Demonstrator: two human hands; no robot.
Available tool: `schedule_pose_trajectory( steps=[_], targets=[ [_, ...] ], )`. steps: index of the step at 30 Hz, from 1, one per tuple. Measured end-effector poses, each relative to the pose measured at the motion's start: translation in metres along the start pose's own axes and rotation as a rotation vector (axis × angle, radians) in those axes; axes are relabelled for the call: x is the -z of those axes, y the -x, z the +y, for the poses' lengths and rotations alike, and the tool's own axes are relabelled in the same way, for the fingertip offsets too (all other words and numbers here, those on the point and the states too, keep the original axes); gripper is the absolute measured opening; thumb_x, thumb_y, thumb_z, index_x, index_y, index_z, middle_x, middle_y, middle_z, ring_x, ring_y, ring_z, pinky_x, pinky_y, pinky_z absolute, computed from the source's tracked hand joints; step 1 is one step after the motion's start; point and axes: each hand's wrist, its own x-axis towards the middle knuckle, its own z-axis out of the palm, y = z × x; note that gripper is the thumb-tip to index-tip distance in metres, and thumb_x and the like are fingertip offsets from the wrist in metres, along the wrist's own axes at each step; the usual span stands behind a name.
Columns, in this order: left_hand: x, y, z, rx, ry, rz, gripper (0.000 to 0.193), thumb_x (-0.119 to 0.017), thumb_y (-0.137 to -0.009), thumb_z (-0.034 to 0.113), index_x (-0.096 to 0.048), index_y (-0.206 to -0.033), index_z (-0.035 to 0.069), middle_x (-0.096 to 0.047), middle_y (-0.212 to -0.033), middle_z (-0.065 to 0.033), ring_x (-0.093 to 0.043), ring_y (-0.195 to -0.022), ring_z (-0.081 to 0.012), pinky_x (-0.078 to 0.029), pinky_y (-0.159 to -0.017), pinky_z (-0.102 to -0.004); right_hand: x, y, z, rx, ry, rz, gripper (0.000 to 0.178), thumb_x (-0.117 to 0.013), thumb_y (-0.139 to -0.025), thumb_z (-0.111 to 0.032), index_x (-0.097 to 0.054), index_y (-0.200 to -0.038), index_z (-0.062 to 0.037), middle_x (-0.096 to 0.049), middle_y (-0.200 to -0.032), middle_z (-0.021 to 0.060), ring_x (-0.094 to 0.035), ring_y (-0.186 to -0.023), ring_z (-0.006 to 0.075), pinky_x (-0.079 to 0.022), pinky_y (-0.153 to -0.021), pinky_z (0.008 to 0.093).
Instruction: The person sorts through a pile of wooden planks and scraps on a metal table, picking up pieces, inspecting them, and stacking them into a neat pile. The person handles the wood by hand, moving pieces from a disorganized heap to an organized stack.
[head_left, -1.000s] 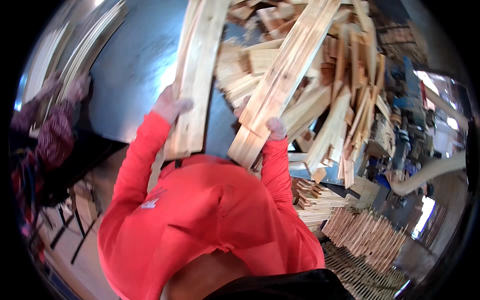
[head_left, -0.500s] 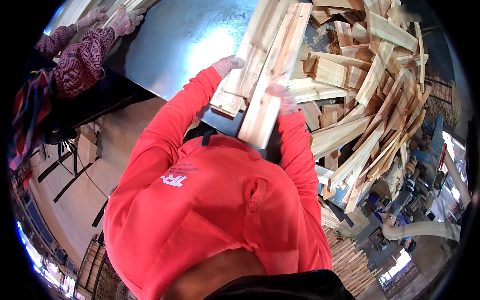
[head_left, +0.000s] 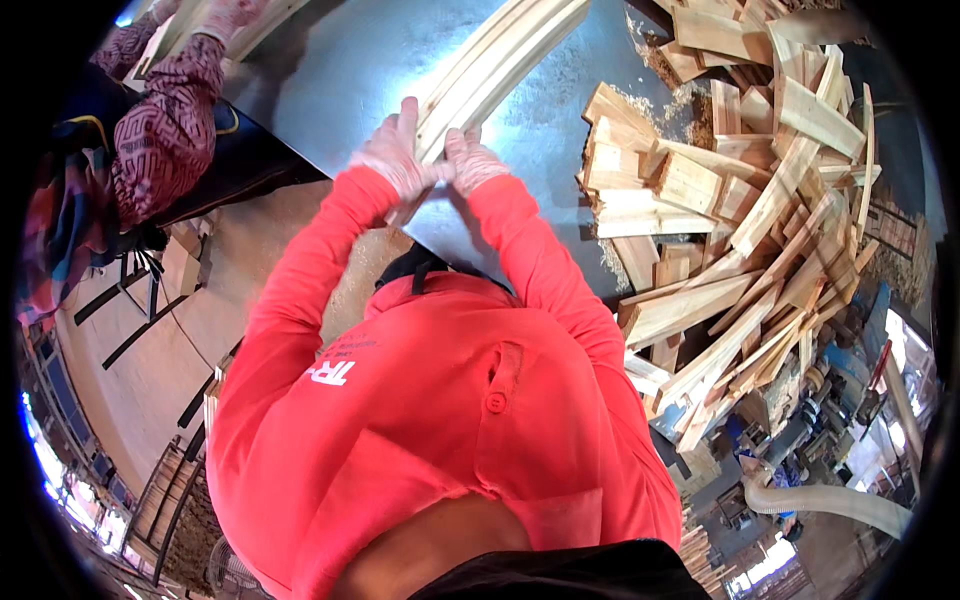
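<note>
Two or more pale wooden planks (head_left: pixel 500 70) lie together lengthwise before me, above a shiny metal table (head_left: pixel 330 90). My left hand (head_left: pixel 393 158), in a thin whitish glove, presses on the left side of their near end, its fingers along the edge. From the right side my right hand (head_left: pixel 470 160), gloved too, grips the same near end, its fingers partly hidden by the wood. The two hands almost meet there. The planks' far ends reach the top rim of the view.
A big heap of wooden offcuts (head_left: pixel 690 210) covers the right of the table, with sawdust beside it. At the upper left a co-worker's gloved hand (head_left: pixel 232 15) is at other long planks (head_left: pixel 262 28). A pale ribbed hose (head_left: pixel 830 500) runs at the lower right.
The planks have moved away from my body and now lie closely side by side. My right hand has moved left, close to my left hand. The co-worker's hands have shifted up and left.
</note>
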Motion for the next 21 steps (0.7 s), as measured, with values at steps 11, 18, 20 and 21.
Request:
schedule_pose_trajectory(
  steps=[11,18,20,21],
  targets=[
    [0.004,-0.008,-0.023,-0.078,-0.229,0.277,0.089,-0.074,-0.069,0.030,-0.030,-0.143,0.006,-0.056,-0.117,-0.0252,-0.056,-0.109,-0.0382,-0.045,-0.095,-0.0436,0.061,0.058,0.041,0.083,-0.311,0.091,0.063,-0.056,-0.092,-0.033,-0.036,-0.143,-0.0037,-0.054,-0.130,0.0249,-0.051,-0.123,0.0306,-0.039,-0.104,0.0339],
    [0.069,0.008,-0.094,0.048,-0.326,0.400,0.086,-0.075,-0.070,0.028,-0.029,-0.140,0.005,-0.050,-0.123,-0.0248,-0.052,-0.112,-0.0419,-0.045,-0.093,-0.0458,0.298,0.127,0.108,-0.326,0.185,1.324,0.092,-0.072,-0.077,-0.045,-0.026,-0.146,-0.0044,-0.030,-0.147,0.0273,-0.032,-0.135,0.0388,-0.034,-0.107,0.0457],
    [0.074,-0.002,-0.086,0.117,-0.417,0.300,0.090,-0.075,-0.070,0.031,-0.027,-0.142,0.004,-0.048,-0.127,-0.0246,-0.050,-0.115,-0.0413,-0.043,-0.095,-0.0463,0.334,0.115,0.153,-0.647,0.396,1.219,0.110,-0.076,-0.069,-0.053,-0.016,-0.149,-0.0066,-0.026,-0.147,0.0302,-0.029,-0.137,0.0396,-0.031,-0.109,0.0463],
    [0.076,-0.002,-0.072,0.168,-0.507,0.257,0.090,-0.075,-0.071,0.031,-0.027,-0.142,0.004,-0.048,-0.129,-0.0243,-0.050,-0.115,-0.0411,-0.043,-0.097,-0.0461,0.344,0.108,0.180,-0.794,0.494,1.099,0.118,-0.078,-0.065,-0.056,-0.011,-0.150,-0.0090,-0.026,-0.147,0.0311,-0.030,-0.137,0.0401,-0.031,-0.110,0.0452]
  ],
)
